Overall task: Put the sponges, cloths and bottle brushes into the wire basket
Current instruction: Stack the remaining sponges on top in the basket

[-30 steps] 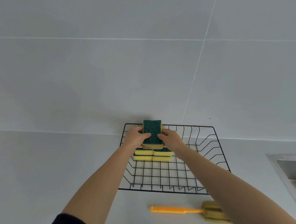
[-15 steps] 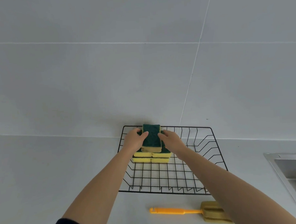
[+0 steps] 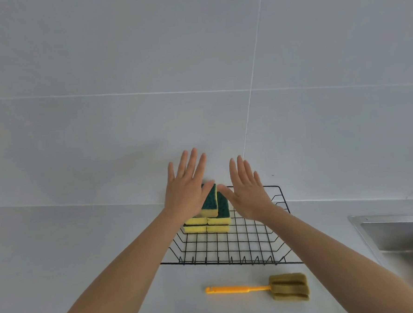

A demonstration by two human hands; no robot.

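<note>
We see both forearms reaching forward, bare, with a dark sleeve at the left elbow. Our left hand (image 3: pixel 187 190) and right hand (image 3: pixel 247 192) are raised side by side, fingers spread flat, backs toward us, apparently holding and touching nothing.

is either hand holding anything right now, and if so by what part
Nothing is held. The left hand and right hand are open, fingers spread, above the stacked sponges in the wire basket.

Single head-worn view, wide-angle, facing forward-down over counter (image 3: pixel 61 250) toward tiled wall (image 3: pixel 122 64), close.
</note>
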